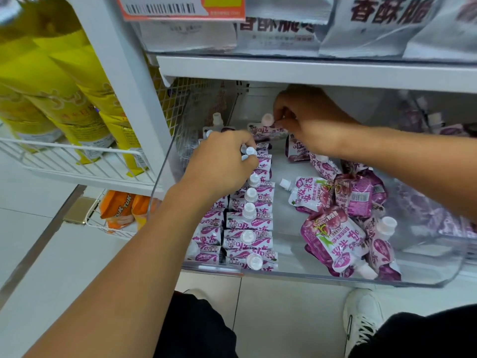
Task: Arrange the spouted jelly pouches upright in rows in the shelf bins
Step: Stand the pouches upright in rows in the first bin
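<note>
A clear plastic shelf bin [296,276] holds purple-and-white spouted jelly pouches. On its left side several pouches stand upright in two rows [249,223], white caps up. My left hand [222,166] rests on the far end of those rows, fingers closed around the caps of upright pouches there. My right hand [307,122] reaches deep into the bin and pinches the top of one pouch [267,129] by its pale cap. Several loose pouches [335,218] lie flat in a heap on the bin's right side.
A white shelf board [309,71] hangs low over the bin, with white snack bags [374,24] above. Yellow bags [59,81] fill a wire basket [74,164] at left. A neighbouring bin [438,202] with purple pouches sits at right. My shoe [361,319] is on the tiled floor.
</note>
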Demonstrator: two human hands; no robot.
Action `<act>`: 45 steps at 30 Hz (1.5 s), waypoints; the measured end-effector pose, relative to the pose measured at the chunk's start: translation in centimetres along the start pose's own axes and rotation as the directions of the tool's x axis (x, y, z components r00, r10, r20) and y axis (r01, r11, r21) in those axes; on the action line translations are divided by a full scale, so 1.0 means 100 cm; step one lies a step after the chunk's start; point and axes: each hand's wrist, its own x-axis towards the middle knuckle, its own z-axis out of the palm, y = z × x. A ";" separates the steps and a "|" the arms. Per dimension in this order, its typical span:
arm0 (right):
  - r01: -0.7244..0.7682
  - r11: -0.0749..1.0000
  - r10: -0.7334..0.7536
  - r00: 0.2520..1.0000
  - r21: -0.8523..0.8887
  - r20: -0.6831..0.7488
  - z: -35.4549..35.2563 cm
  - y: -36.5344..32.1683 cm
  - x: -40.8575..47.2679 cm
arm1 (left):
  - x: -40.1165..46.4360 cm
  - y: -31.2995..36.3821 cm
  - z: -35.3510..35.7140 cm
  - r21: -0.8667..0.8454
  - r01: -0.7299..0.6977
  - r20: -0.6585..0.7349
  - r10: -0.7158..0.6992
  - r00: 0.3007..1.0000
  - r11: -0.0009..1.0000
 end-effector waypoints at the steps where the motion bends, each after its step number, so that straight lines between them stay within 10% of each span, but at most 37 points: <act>1: -0.012 1.000 0.012 1.000 0.003 0.021 0.005 -0.001 0.006 | 0.000 0.000 0.000 0.005 0.006 -0.002 -0.006 1.000 1.000; 19: -0.386 0.922 0.318 0.742 -0.012 0.590 0.023 -0.009 0.043 | 0.002 0.008 0.007 -0.171 0.021 -0.179 -0.052 0.983 0.985; 24: -0.349 0.936 0.303 0.859 0.040 0.412 0.026 -0.007 0.030 | 0.001 0.009 0.003 -0.060 -0.005 -0.200 -0.007 0.980 0.998; 26: -0.490 0.846 0.420 0.855 0.211 0.305 0.023 -0.012 0.023 | 0.000 0.010 0.002 0.055 -0.018 -0.189 0.028 0.982 0.998; 31: -0.656 0.139 0.366 0.730 0.742 0.577 0.020 -0.042 0.002 | -0.011 0.006 0.003 0.164 -0.089 -0.046 0.098 0.994 0.982; 45: -0.677 -0.109 0.385 0.646 0.727 0.659 0.055 -0.048 -0.006 | -0.018 -0.006 0.000 0.267 -0.010 -0.058 0.026 0.998 0.964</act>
